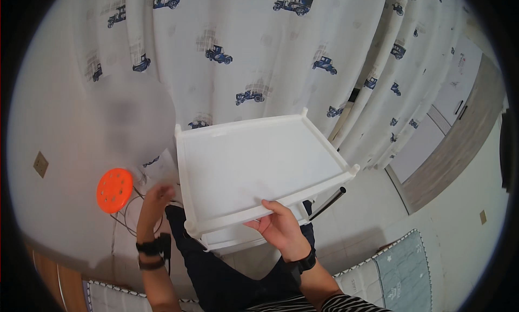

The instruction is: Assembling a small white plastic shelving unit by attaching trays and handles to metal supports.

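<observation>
In front of me is a white plastic rack shelf [254,166] with a raised rim and short corner posts. My right hand [278,231] grips its near edge, thumb on top and fingers underneath. Below it, partly hidden, is a second white shelf [232,234]. A dark metal tube [327,204] slants up at the right of the lower shelf. Left of the rack, apart from it, my left hand [157,198] is raised with loosely bent fingers, slightly blurred. Nothing shows in it. Both wrists wear black bands.
An orange round stool [114,190] with thin metal legs stands at the left. White curtains [270,52] with blue car prints hang behind the rack. Padded grey bedding [403,274] lies at the lower right. A wood-and-white cabinet [448,128] stands at the far right.
</observation>
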Tool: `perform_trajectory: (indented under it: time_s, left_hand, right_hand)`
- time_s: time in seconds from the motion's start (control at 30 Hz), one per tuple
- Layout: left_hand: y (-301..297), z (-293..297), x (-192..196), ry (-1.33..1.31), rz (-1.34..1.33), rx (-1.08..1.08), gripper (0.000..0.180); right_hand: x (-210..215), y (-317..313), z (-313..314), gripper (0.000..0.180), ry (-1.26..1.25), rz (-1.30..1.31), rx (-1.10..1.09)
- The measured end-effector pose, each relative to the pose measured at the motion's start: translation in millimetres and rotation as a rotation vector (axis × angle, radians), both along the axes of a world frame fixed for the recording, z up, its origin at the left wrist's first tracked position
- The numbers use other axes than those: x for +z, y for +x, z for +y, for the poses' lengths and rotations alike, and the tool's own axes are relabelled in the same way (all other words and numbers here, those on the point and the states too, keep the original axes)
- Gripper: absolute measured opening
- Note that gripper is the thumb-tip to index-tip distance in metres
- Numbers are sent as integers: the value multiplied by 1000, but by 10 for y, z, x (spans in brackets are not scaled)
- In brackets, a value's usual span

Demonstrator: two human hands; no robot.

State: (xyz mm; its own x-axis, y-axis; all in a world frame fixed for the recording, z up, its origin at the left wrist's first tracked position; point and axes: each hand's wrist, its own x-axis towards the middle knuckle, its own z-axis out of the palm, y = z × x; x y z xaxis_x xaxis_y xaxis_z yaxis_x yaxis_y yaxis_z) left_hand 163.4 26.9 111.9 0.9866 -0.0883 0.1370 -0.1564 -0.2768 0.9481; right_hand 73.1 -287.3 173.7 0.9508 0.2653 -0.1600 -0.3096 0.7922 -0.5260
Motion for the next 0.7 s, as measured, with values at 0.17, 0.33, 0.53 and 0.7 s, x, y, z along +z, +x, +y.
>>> perform_trajectory:
  time_s: [0.17, 0.33, 0.53, 0.7]
  left_hand:
    - [872, -414, -196, -83, -383, 153, 40]
    - [1046, -633, -77, -288, -173, -33, 45]
    - [1367, -806, -162, -389, -453, 237, 40]
    - [1239, -805, 124, -762, -121, -27, 40]
  right_hand:
    - [74, -15, 38, 34, -18, 20, -43]
    - [185, 87, 91, 40, 10, 8, -45]
    - [164, 109, 179, 38, 0, 31, -77]
    - [106, 120, 178, 39, -18, 47, -87]
